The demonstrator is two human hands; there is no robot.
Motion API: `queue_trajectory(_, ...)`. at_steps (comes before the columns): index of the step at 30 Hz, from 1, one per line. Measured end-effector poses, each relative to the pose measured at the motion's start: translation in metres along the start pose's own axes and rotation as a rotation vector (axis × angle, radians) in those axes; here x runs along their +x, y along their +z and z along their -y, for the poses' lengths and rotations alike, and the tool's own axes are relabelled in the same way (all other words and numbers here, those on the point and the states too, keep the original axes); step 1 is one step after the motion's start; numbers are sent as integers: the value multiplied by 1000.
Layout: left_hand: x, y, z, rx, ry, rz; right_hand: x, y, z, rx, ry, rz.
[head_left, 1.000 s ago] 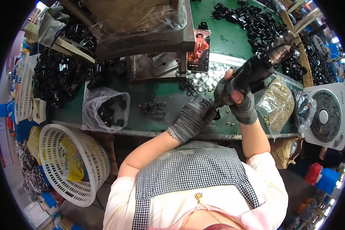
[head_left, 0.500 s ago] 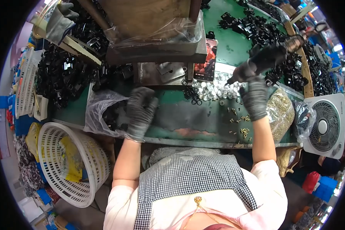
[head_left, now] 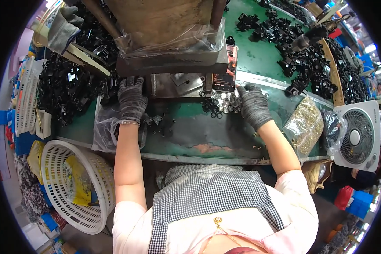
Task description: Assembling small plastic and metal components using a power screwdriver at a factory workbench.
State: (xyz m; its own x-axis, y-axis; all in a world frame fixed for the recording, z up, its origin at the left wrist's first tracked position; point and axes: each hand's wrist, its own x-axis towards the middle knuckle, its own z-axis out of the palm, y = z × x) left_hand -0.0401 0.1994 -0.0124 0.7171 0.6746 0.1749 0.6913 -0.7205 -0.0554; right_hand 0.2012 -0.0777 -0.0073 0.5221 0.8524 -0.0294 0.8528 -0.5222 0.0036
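Note:
My left hand (head_left: 132, 101), in a grey glove, reaches beside the press base with fingers stretched toward a heap of black metal parts (head_left: 110, 86). Its fingertips lie at the heap's edge. Several small black parts (head_left: 156, 120) lie on the table right of that wrist. My right hand (head_left: 255, 106), gloved too, is at a pile of small silver discs (head_left: 228, 103). Its fingers are bent and slightly apart; their undersides are hidden. Black rings (head_left: 216, 114) lie left of the discs. A dark power screwdriver (head_left: 308, 39) hangs at the upper right, apart from my hand.
The heavy press (head_left: 171, 59) stands before me, with a metal plate (head_left: 186, 83) beneath it. A phone (head_left: 225, 76) stands beside it. At right are a bag of brass screws (head_left: 305, 122) and a fan (head_left: 357, 135). A white basket (head_left: 103, 203) stands lower left.
My right hand has let go of the power screwdriver and moved left to the discs; the tool has swung up and away. My left hand has moved forward and left, leaving small black parts on the table.

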Motion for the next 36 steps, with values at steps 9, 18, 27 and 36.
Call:
queue_trajectory(9,2,-2,9,131,85,83,-39,-11,-6,163,42,258)
queue_trajectory(18,-56,-39,-8,-1019,-265,-121,-40,23,-7,265,-51,125)
queue_trajectory(27,-89,-56,-98,-1249,-260,1046,-26,5,51,425,-335,56)
queue_trajectory(36,-108,-51,-101,-763,405,200,-21,16,54,440,-326,-32)
